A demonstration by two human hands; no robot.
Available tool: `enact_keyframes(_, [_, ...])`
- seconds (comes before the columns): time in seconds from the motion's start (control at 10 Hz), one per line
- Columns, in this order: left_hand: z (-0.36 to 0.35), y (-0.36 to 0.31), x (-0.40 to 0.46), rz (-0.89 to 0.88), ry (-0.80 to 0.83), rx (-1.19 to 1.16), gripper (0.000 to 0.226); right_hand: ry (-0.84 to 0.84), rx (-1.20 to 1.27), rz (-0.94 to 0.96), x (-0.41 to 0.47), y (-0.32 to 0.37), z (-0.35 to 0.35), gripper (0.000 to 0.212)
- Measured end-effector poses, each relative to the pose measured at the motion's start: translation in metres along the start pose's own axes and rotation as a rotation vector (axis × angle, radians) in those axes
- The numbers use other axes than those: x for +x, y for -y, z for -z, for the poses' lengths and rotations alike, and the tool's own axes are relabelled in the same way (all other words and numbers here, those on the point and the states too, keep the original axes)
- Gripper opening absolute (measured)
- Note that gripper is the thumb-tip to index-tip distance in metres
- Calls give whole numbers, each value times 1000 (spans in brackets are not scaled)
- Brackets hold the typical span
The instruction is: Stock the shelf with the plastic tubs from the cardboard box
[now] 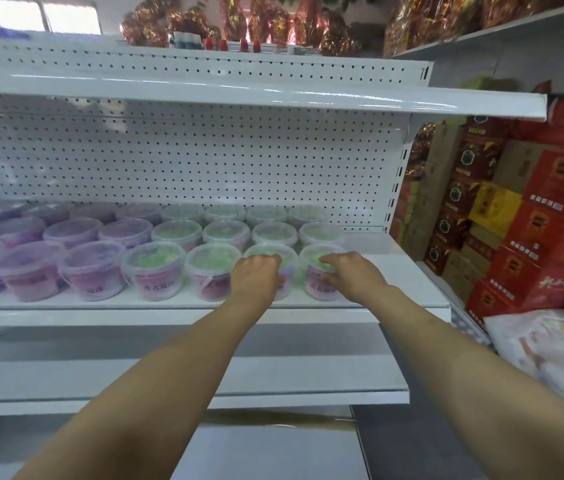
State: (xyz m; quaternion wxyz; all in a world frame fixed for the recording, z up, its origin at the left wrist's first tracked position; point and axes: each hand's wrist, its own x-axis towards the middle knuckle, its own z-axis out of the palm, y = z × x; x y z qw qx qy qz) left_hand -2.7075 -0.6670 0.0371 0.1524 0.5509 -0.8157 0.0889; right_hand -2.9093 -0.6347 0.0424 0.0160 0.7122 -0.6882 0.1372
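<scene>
Clear plastic tubs with lids stand in rows on the white shelf (pixel 395 271), purple-filled ones (pixel 93 268) to the left and green-filled ones (pixel 152 268) to the right. My left hand (pixel 256 277) grips a green tub (pixel 275 252) in the front row. Around the last green tub (pixel 318 285) at the row's right end is my right hand (pixel 350 271). Both tubs rest on the shelf. The cardboard box is only glimpsed as a brown edge (pixel 273 419) below the lower shelf.
An upper shelf (pixel 239 93) overhangs the tubs. A lower shelf (pixel 100 375) sticks out below my arms. Red and yellow cartons (pixel 516 220) are stacked to the right, with a plastic bag (pixel 550 348) in front of them. Bare shelf lies right of the last tub.
</scene>
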Motion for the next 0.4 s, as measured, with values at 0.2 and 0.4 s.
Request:
enact_keyframes(0.2, [4, -3, 4, -3, 35, 47, 30, -1, -18, -17, 1, 3, -1, 32])
enact_keyframes(0.4, [19, 2, 0, 3, 92, -68, 44, -2, -47, -77, -3, 21, 6, 40])
